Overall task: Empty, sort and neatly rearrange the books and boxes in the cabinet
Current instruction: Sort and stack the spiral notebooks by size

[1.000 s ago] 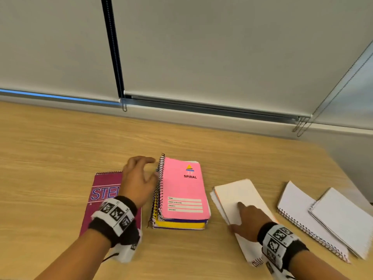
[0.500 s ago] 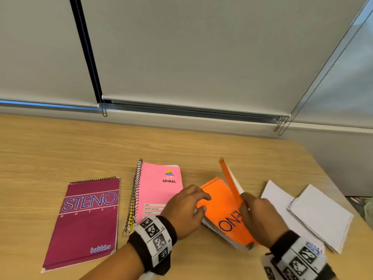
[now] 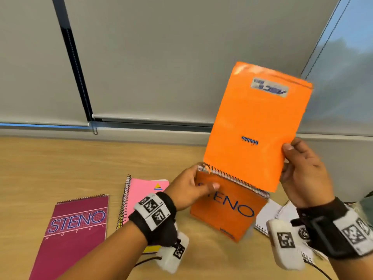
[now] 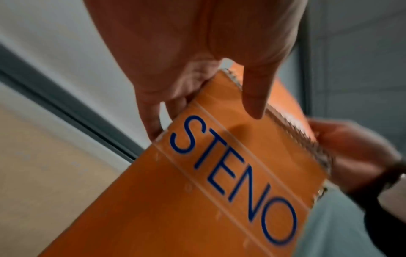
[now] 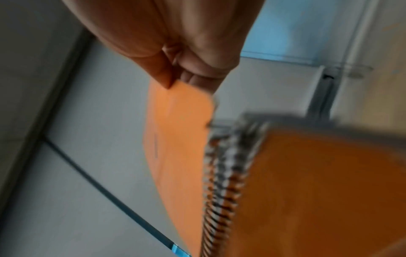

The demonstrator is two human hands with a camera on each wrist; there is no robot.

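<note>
Your left hand [image 3: 191, 190] pinches the orange steno pad [image 3: 226, 209] at its spiral, held above the bench [image 3: 60, 164]; right hand [image 3: 302, 174] grips the raised cover [image 3: 256, 122]; fold it fwd w/ spiral steady, then stack w/ the maroon pad [image 3: 74, 229].

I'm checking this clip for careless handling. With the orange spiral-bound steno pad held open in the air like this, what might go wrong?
The right hand pinches only the edge of the raised orange cover flap, so a tug might tear it at the wire spiral binding. The left hand grips just one top corner of the orange spiral-bound steno pad, which could slip onto the white spiral notebooks below.
</note>
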